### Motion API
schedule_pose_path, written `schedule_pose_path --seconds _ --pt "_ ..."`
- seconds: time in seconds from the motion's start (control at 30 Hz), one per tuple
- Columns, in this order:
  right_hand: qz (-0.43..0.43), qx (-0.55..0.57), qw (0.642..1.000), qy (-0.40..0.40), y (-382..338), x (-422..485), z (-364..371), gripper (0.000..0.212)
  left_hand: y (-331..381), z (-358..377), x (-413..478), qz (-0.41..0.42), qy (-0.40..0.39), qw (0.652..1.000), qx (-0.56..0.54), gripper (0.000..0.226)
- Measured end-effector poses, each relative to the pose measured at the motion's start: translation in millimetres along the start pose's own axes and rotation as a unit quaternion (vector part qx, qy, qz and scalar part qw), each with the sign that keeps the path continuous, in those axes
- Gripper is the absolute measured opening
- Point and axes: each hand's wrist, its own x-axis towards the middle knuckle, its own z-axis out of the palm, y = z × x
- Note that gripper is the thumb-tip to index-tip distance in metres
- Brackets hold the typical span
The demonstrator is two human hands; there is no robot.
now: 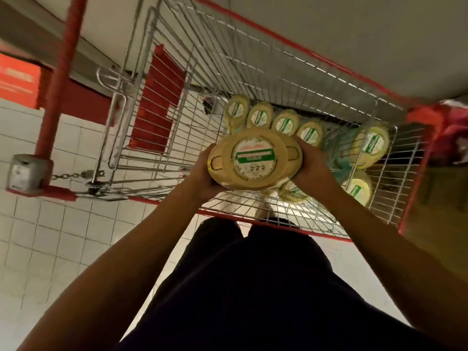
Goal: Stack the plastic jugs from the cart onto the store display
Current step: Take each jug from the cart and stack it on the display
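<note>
At centre of the frame, above the wire cart [177, 79], holds one tan plastic jug [255, 159] clear of the basket, round labelled face turned toward the camera. Grips its left edge with the left hand [202, 177], curled round the rim; clasps its right edge with the right hand [315, 164]. Behind it, along the cart's far wall, four more jugs [285, 122] side by side; further jugs [372, 145] at the basket's right end. Lower left, white tiled floor [38, 236].
</note>
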Motion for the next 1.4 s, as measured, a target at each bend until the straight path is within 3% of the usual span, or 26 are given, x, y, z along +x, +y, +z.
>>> schedule_pose_path --seconds 0.23,0.33,0.47,0.77,1.1,1.4 --pt "0.034 0.117 0.981 0.152 -22.3 -95.2 6.8 0.047 -7.4 38.4 -36.8 -0.103 -0.037 0.99 0.093 0.063" --pt "0.001 0.117 0.965 0.233 -31.2 -137.4 13.1 0.04 -17.1 55.9 -50.4 -0.131 -0.066 0.982 0.121 0.061" --pt "0.01 0.133 0.933 0.335 -30.6 -193.7 21.5 0.038 -40.1 87.5 -68.7 -0.141 -0.087 0.963 0.212 0.071" --pt "0.046 0.114 0.852 0.51 -12.3 -324.2 10.0 0.038 -136.7 179.0 -91.8 -0.186 -0.117 0.905 0.363 0.063" --pt "0.085 0.098 0.816 0.564 64.8 -482.0 -47.2 0.019 -311.1 274.6 -99.6 -0.167 -0.125 0.847 0.488 0.058" --pt "0.072 0.115 0.797 0.589 114.0 -590.3 -116.7 0.014 -429.4 342.9 -102.6 -0.192 -0.192 0.83 0.487 0.061"
